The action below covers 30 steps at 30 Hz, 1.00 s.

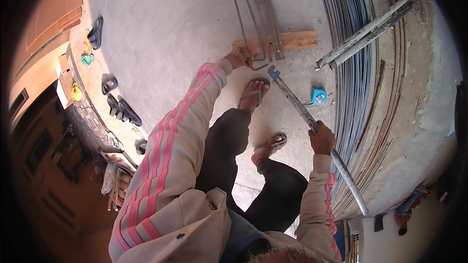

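My left hand (238,57) is closed around a thin steel rod (236,7) close to its bent, hooked end. Beside it, several more rods (267,14) rest across a flat wooden board (300,40), and at least one of these also ends in a bend. In my right hand (322,139) is a long, paint-worn bending bar (297,104), gripped around its middle. Its blue notched head points up and left, just short of the bent rod ends. A blue tape measure (319,96) lies on the floor between the bar and the rod stack.
Long bundles of steel rods (348,92) run along the right side. Two worn pipes (365,31) lie slanted across them. Several dark sandals (129,112) sit along the left floor edge, near a doorway. My sandalled feet stand below the board.
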Each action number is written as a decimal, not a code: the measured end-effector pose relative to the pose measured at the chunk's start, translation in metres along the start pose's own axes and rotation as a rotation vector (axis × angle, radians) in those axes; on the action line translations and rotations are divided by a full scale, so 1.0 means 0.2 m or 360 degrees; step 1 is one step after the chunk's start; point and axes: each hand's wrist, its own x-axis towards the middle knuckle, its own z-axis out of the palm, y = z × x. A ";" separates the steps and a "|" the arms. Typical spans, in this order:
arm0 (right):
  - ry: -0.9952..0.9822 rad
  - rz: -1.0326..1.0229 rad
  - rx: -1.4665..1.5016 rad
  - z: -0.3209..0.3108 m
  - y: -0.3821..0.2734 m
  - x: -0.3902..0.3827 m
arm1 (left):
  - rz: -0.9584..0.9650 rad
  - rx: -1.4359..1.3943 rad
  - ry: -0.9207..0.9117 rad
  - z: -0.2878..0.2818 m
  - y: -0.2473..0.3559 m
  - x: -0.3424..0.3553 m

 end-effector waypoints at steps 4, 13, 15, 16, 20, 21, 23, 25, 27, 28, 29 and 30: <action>0.0029 -0.0057 0.0403 0.08 0.06 -0.02 | -0.0232 0.0870 0.0575 0.04 0.04 0.07; 0.0427 -0.0381 0.1072 -0.25 0.07 0.09 | 0.0324 0.0484 0.1104 -0.09 0.30 0.47; 0.0541 -0.0367 0.1137 -0.34 0.06 0.07 | 0.0197 0.0705 0.1179 -0.08 0.33 0.62; 0.0587 -0.0356 0.1180 -0.37 0.06 0.06 | 0.0098 0.0709 0.1187 -0.10 0.35 0.68; 0.0832 -0.0476 0.1072 -0.44 0.05 0.04 | -0.0135 0.0798 0.1220 -0.11 0.38 0.73; 0.0928 -0.0577 0.1139 -0.45 0.04 0.05 | -0.0185 0.0852 0.1221 -0.12 0.39 0.73; 0.1088 -0.0762 0.1115 -0.47 0.04 0.04 | -0.0180 0.0957 0.1143 -0.15 0.42 0.73; 0.1157 -0.0790 0.1165 -0.47 0.05 0.01 | -0.0199 0.1069 0.1073 -0.16 0.44 0.76; 0.1132 -0.0818 0.1150 -0.47 0.09 -0.01 | -0.0191 0.1186 0.1041 -0.18 0.44 0.81; 0.1088 -0.0809 0.1136 -0.45 0.11 -0.03 | -0.0204 0.1229 0.1090 -0.19 0.43 0.84; 0.1143 -0.0848 0.1117 -0.43 0.13 -0.03 | -0.0242 0.1287 0.1028 -0.20 0.42 0.87; 0.1101 -0.0809 0.1109 -0.42 0.15 -0.03 | -0.0298 0.1267 0.1082 -0.20 0.41 0.89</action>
